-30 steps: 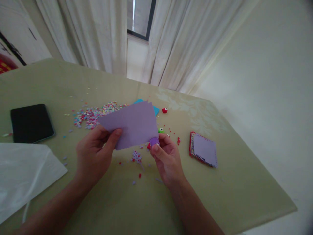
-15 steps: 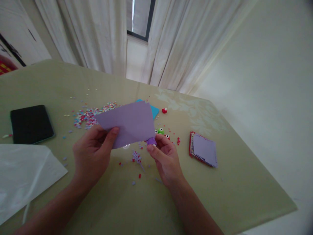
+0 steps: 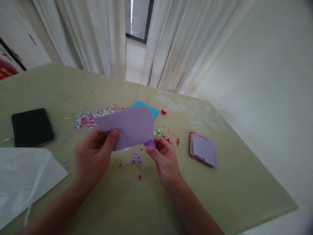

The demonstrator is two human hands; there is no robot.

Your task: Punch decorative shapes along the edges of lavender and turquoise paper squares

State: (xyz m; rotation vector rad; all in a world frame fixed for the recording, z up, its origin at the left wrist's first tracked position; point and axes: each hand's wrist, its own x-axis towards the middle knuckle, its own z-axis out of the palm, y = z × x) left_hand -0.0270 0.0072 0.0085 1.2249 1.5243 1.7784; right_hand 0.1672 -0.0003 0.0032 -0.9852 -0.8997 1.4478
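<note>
My left hand [image 3: 94, 151] pinches a sheet of purple paper [image 3: 133, 127] by its lower left part, thumb on top. The sheet is held up above the table, tilted. In my right hand [image 3: 165, 156], closed between thumb and fingers, is a small purple craft punch [image 3: 150, 143], set at the paper's lower right corner; fingers hide much of it. Just behind that hand lie green punches [image 3: 160, 132] and a red punch [image 3: 166, 138] with white eye shapes. Below the paper is a little heap of purple and red paper bits [image 3: 136, 158].
A pile of coloured confetti [image 3: 90, 118] spreads behind my left hand. Blue paper [image 3: 153, 110] and another red punch [image 3: 163, 111] lie farther back. A stack of edge-cut papers [image 3: 204, 149] is at right. At left are a black tablet-like device [image 3: 33, 127] and a white sheet [image 3: 26, 176].
The purple paper and both hands have shifted slightly left and down. The purple punch stays at the paper's lower right corner, with less of it showing now.
</note>
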